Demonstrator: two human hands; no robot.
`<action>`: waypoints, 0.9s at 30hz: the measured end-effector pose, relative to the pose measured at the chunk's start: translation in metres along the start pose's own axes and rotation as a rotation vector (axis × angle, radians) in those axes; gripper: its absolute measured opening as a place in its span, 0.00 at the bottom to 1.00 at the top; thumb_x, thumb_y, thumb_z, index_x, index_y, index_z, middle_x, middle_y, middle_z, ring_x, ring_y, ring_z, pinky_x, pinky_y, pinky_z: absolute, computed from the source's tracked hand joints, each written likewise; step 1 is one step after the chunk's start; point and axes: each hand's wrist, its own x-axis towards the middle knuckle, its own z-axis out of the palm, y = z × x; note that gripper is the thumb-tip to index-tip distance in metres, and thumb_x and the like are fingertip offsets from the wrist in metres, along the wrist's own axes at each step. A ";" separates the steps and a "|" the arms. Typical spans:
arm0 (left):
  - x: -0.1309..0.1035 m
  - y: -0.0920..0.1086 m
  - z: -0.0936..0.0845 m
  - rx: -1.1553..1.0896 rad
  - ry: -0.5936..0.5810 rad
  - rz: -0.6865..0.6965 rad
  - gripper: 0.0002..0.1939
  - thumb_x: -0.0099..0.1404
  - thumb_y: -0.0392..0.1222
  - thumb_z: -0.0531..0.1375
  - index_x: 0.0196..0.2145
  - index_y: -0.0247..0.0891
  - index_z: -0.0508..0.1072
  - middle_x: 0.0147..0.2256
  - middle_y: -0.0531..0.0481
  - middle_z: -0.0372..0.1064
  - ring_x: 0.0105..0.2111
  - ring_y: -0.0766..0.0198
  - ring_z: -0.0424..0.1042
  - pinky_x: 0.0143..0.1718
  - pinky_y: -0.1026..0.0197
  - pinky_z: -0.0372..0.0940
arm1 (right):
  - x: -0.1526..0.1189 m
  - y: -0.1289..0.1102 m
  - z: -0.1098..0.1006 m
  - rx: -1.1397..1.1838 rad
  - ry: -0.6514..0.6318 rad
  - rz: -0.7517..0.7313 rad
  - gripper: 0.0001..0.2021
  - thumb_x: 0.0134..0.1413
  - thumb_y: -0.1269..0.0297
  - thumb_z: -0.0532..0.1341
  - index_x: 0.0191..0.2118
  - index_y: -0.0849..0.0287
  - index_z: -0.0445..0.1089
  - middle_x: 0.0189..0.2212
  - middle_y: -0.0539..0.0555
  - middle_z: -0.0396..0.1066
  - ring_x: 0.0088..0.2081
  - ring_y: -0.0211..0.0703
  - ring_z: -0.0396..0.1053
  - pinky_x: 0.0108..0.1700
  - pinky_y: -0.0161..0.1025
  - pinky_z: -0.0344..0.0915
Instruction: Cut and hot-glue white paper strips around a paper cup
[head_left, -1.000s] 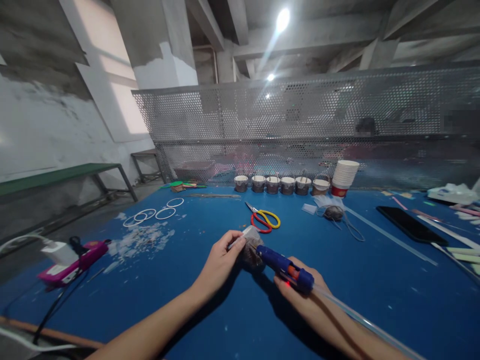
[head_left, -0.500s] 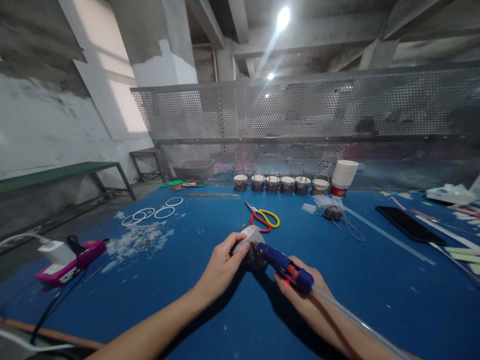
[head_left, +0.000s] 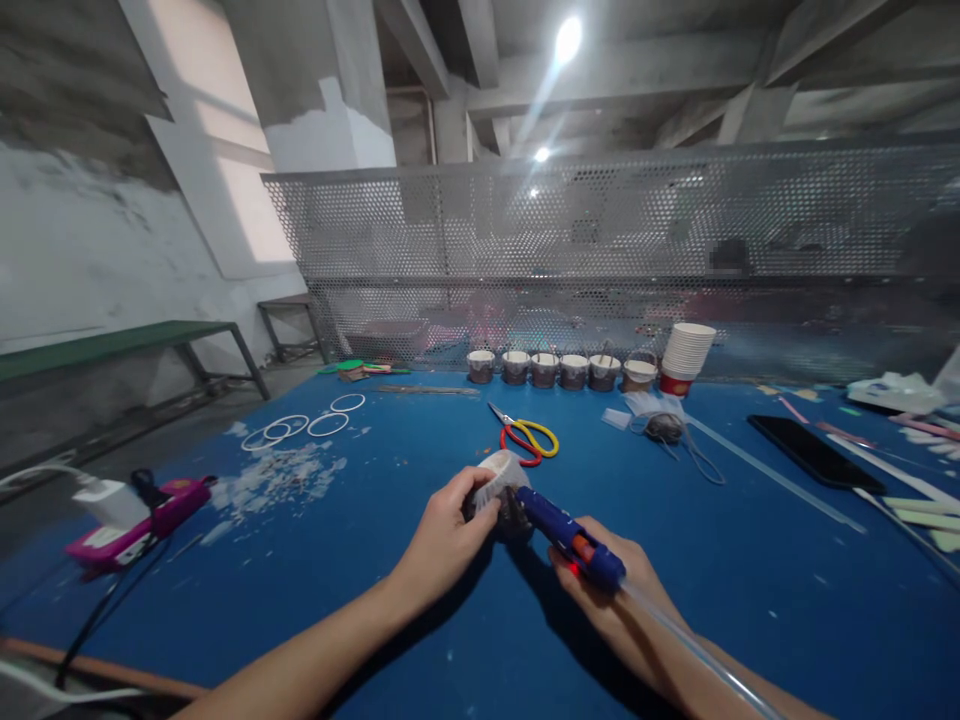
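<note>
Mesh screen [head_left: 585, 230] stood behind the blue bench [head_left: 420, 410]. A magenta power strip [head_left: 176, 508] lay left; the right hand [head_left: 626, 590] gripped a blue glue gun [head_left: 559, 525], nozzle close to a small cup [head_left: 501, 482]. A phone [head_left: 814, 450] lay right. Scissors [head_left: 511, 420] sat just beyond the cup, which the left hand [head_left: 450, 515] held, fingers partly covering it. White rings [head_left: 328, 436] lay left.

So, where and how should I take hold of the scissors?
I'd grip the scissors by the yellow loop, coming from above and the right. They lie flat, blades pointing away from the person, and the red loop sits closer to the cup-like piece in the left hand.
</note>
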 end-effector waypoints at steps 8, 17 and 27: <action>0.001 0.001 0.000 0.009 0.006 0.021 0.09 0.59 0.42 0.55 0.34 0.37 0.72 0.33 0.49 0.72 0.32 0.61 0.69 0.36 0.61 0.64 | -0.003 0.010 0.005 -0.070 0.017 -0.122 0.04 0.56 0.66 0.55 0.32 0.57 0.65 0.21 0.48 0.69 0.20 0.36 0.64 0.22 0.31 0.58; 0.000 0.003 -0.001 0.025 0.013 0.013 0.09 0.59 0.42 0.55 0.35 0.36 0.72 0.34 0.48 0.73 0.33 0.61 0.69 0.38 0.60 0.64 | -0.003 0.013 0.002 -0.072 -0.011 -0.153 0.04 0.56 0.67 0.54 0.33 0.57 0.65 0.22 0.48 0.68 0.20 0.36 0.65 0.24 0.30 0.61; 0.001 0.002 -0.001 0.032 0.015 0.014 0.10 0.59 0.42 0.56 0.35 0.37 0.73 0.34 0.48 0.74 0.33 0.60 0.70 0.38 0.60 0.64 | -0.002 0.007 -0.001 -0.067 -0.061 -0.209 0.04 0.56 0.68 0.54 0.31 0.57 0.64 0.22 0.50 0.69 0.20 0.35 0.63 0.23 0.32 0.58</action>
